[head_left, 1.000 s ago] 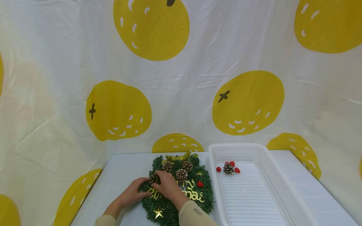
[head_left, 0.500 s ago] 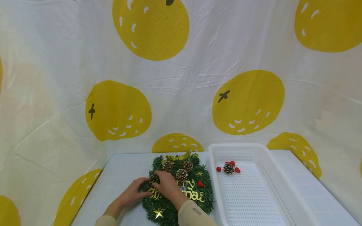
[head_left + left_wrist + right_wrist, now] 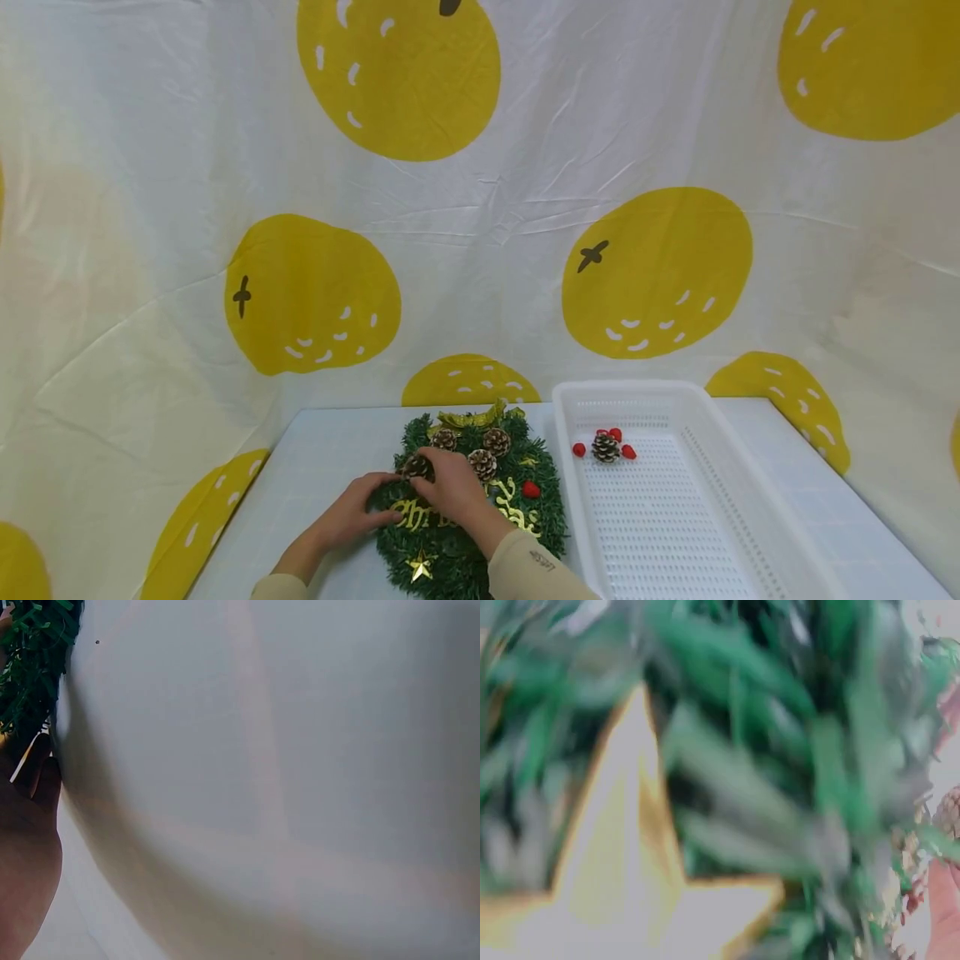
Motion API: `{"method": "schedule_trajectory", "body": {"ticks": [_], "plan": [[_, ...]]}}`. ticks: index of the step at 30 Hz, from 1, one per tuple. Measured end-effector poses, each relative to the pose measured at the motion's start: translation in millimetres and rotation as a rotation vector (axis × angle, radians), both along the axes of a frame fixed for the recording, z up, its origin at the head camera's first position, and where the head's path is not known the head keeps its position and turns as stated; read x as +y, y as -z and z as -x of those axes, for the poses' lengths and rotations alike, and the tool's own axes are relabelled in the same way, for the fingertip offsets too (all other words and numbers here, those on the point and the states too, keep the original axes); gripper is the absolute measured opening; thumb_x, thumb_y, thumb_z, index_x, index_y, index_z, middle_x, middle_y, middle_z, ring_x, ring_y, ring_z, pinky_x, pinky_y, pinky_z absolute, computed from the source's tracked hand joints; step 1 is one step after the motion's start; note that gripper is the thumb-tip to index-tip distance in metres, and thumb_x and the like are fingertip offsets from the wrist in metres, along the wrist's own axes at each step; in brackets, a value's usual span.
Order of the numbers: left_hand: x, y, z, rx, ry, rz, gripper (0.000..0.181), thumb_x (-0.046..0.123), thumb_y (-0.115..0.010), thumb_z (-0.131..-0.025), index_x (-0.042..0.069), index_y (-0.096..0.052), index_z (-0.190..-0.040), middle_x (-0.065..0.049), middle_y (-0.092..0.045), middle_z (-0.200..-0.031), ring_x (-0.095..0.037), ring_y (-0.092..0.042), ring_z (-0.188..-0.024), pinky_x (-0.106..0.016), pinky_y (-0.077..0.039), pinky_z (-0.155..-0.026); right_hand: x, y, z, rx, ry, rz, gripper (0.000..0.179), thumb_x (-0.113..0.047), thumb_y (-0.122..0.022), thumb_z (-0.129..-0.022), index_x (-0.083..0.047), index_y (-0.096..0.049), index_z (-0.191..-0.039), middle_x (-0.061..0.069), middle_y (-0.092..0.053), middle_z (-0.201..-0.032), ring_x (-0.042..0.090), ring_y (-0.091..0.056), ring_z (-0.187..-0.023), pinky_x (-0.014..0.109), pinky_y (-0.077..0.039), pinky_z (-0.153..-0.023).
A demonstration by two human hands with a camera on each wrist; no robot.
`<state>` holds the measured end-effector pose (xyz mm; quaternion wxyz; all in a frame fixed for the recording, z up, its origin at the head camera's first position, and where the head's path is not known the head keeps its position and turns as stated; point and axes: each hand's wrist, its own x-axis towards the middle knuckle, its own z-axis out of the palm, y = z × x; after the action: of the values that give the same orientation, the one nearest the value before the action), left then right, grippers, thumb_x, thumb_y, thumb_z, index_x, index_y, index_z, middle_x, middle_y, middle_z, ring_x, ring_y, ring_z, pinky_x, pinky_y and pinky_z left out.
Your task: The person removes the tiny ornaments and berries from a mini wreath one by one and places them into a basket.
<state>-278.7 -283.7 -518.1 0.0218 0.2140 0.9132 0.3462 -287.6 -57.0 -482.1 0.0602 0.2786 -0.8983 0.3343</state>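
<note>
Pine cone (image 3: 415, 468), pinched in the grip of the right hand (image 3: 453, 489), has edged slightly toward twelve, now at ten o'clock on the wreath (image 3: 453, 548), left hand (image 3: 351, 512) resting loosely spread at nine; placement apparently unsettled.

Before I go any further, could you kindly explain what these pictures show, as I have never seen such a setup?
There is no machine here, only a person's bare hands, filmed by three cameras. The wide picture comes from the head, looking forward and down. The left-wrist picture shows mostly white table; the right-wrist one is a blurred close-up of a gold star on the green wreath. The wreath lies on the table, beside a white tray containing a loose pinecone and small red ornaments. The right hand grips a dark pinecone on the wreath; the left hand rests at the wreath's edge.
</note>
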Motion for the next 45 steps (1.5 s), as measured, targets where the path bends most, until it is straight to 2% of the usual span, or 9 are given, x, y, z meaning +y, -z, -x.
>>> {"method": "schedule_trajectory", "body": {"ticks": [6, 12, 20, 24, 28, 32, 37, 41, 45], "plan": [[-0.8, 1.0, 0.9, 0.004, 0.002, 0.002, 0.063, 0.041, -0.072, -0.088, 0.002, -0.055, -0.134, -0.02, -0.054, -0.133, -0.045, -0.047, -0.125, -0.065, -0.036, -0.102, 13.1, -13.2, 0.4, -0.006, 0.017, 0.012, 0.047, -0.029, -0.068, -0.094, -0.008, -0.058, -0.134, 0.008, -0.063, -0.126, 0.024, -0.063, -0.109, 0.04, -0.055, -0.085], [-3.2, 3.0, 1.0, 0.03, -0.002, 0.01, 0.062, 0.041, -0.073, -0.087, 0.003, -0.056, -0.133, -0.018, -0.055, -0.133, -0.043, -0.049, -0.124, -0.063, -0.036, -0.102, 21.8, -31.3, 1.5, -0.029, -0.001, -0.009, 0.048, -0.028, -0.068, -0.094, -0.008, -0.057, -0.136, 0.008, -0.064, -0.126, 0.018, -0.067, -0.094, 0.037, -0.056, -0.081], [-3.1, 5.3, 2.2, 0.043, -0.002, 0.016, 0.062, 0.042, -0.073, -0.086, 0.004, -0.056, -0.132, -0.018, -0.056, -0.132, -0.043, -0.049, -0.124, -0.063, -0.036, -0.102, 31.2, -51.1, 3.6, -0.022, 0.039, -0.001, 0.047, -0.031, -0.066, -0.095, -0.008, -0.057, -0.135, 0.007, -0.07, -0.107, 0.012, -0.062, -0.068, 0.034, -0.055, -0.069], [-2.7, 4.9, 1.6, 0.037, 0.007, 0.013, 0.062, 0.041, -0.073, -0.087, 0.004, -0.056, -0.133, -0.018, -0.055, -0.133, -0.043, -0.048, -0.125, -0.064, -0.035, -0.102, 38.0, -60.4, 2.4, -0.032, 0.088, 0.026, 0.046, -0.031, -0.066, -0.095, -0.009, -0.058, -0.135, 0.008, -0.07, -0.11, 0.017, -0.065, -0.073, 0.036, -0.055, -0.068], [-2.1, 3.7, 0.5, 0.03, 0.009, 0.012, 0.062, 0.041, -0.073, -0.087, 0.003, -0.055, -0.133, -0.02, -0.054, -0.133, -0.045, -0.047, -0.125, -0.065, -0.034, -0.103, 46.6, -70.4, 1.5, -0.006, 0.111, 0.062, 0.045, -0.03, -0.066, -0.095, -0.007, -0.059, -0.133, 0.012, -0.067, -0.118, 0.021, -0.068, -0.081, 0.041, -0.057, -0.076], [-1.6, 2.7, -0.1, 0.019, 0.002, 0.013, 0.063, 0.042, -0.072, -0.087, 0.003, -0.054, -0.134, -0.021, -0.053, -0.134, -0.046, -0.046, -0.126, -0.065, -0.033, -0.103, 55.8, -79.0, 2.9, 0.01, 0.117, 0.083, 0.046, -0.03, -0.065, -0.095, -0.005, -0.057, -0.134, 0.014, -0.07, -0.11, 0.021, -0.065, -0.07, 0.044, -0.056, -0.076], [-1.5, 2.1, 0.2, 0.008, 0.004, 0.006, 0.063, 0.041, -0.072, -0.087, 0.002, -0.054, -0.134, -0.022, -0.053, -0.135, -0.047, -0.045, -0.127, -0.066, -0.033, -0.103, 65.9, -85.9, 6.9, 0.003, 0.139, 0.101, 0.047, -0.031, -0.065, -0.095, -0.007, -0.057, -0.135, 0.013, -0.07, -0.101, 0.017, -0.057, -0.057, 0.037, -0.053, -0.062], [-1.6, 2.3, 0.6, 0.008, 0.008, 0.006, 0.063, 0.041, -0.072, -0.087, 0.002, -0.054, -0.134, -0.022, -0.053, -0.135, -0.047, -0.045, -0.127, -0.066, -0.033, -0.103, 73.6, -89.1, 9.7, -0.003, 0.171, 0.123, 0.049, -0.032, -0.066, -0.094, -0.006, -0.058, -0.135, 0.013, -0.07, -0.097, 0.019, -0.058, -0.061, 0.033, -0.048, -0.057], [-2.0, 2.9, 1.1, 0.004, 0.006, 0.006, 0.063, 0.041, -0.072, -0.087, 0.002, -0.054, -0.134, -0.022, -0.052, -0.135, -0.047, -0.045, -0.127, -0.066, -0.033, -0.103, 81.3, -93.3, 12.4, -0.014, 0.21, 0.156, 0.049, -0.034, -0.066, -0.094, -0.007, -0.058, -0.135, 0.01, -0.068, -0.108, 0.018, -0.061, -0.077, 0.036, -0.05, -0.064]]}}
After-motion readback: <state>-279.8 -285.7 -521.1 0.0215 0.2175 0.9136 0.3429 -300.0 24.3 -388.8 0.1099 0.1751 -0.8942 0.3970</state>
